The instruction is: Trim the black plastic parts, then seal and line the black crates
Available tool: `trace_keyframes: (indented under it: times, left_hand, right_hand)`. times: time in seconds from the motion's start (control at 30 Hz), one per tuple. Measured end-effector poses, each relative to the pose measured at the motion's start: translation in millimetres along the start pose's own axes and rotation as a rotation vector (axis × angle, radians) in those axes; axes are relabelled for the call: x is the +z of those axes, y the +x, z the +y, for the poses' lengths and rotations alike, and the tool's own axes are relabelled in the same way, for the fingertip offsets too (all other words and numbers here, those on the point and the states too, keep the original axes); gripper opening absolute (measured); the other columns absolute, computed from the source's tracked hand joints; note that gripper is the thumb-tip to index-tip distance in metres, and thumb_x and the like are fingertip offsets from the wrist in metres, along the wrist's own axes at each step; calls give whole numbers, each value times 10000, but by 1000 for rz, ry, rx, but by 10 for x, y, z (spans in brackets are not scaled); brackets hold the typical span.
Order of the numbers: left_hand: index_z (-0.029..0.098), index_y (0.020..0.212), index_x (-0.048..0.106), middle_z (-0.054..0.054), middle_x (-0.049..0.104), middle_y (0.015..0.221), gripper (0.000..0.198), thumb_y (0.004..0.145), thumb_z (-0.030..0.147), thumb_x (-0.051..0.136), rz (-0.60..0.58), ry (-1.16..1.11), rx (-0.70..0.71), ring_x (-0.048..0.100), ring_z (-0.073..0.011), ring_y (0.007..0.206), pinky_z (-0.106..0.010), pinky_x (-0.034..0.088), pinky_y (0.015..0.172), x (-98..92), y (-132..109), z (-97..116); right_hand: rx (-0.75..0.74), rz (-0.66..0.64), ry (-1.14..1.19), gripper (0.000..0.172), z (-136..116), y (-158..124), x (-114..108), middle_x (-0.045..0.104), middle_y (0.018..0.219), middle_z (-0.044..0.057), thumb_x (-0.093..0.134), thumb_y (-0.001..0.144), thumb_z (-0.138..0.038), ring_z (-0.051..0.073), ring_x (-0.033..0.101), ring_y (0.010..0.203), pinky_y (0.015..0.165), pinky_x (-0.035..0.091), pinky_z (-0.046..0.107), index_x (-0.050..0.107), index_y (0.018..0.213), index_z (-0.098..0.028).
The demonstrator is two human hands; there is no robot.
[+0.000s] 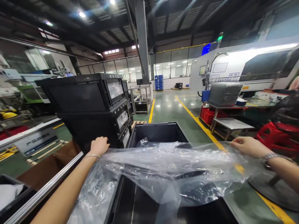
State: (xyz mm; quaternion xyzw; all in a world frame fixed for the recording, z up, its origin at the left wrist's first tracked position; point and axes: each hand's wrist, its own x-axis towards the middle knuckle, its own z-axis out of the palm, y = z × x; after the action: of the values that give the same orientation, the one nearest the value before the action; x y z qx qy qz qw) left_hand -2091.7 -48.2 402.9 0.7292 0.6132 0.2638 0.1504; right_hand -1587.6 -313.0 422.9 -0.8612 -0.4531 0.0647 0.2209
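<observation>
A large clear plastic bag [168,165] is stretched wide between my two hands, over the near black crate [115,199]. My left hand [99,146] is closed on its left edge, close to the stacked crates. At the right, my right hand [247,146] pinches the other edge out above the floor. The film sags in the middle and hangs down on the left side of the near crate. Behind it, an open black crate [161,126] has more crumpled film at its mouth. Reflections hide much of what lies under the film.
Tall stacked black crates [79,96] stand at the left, beside a metal rail [49,186]. On the right are a round dark base [275,186], a red stool [268,133] and a work table [233,105]. Yellow floor lines [196,115] run ahead past a grey column [142,40].
</observation>
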Motion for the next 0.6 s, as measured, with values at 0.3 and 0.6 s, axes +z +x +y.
trace_keyframes:
  times: [0.3, 0.6]
  left_hand:
    - [219, 1006, 708, -52, 726, 995, 461, 554, 308, 735, -717, -280, 351, 634, -273, 964, -324, 448, 854, 280, -365, 661]
    - [173, 458, 517, -180, 635, 977, 238, 657, 120, 636, -261, -128, 313, 363, -387, 1256, -487, 195, 1048, 505, 353, 862]
  right_hand:
    - [-306, -351, -78, 646, -562, 42, 498, 609, 1274, 78, 684, 683, -491, 256, 564, 1164, 991, 441, 311, 599, 1253, -198]
    - [-235, -232, -180, 105, -981, 905, 780, 655, 1054, 102, 646, 852, -230, 217, 595, 1002, 912, 473, 410, 658, 808, -136]
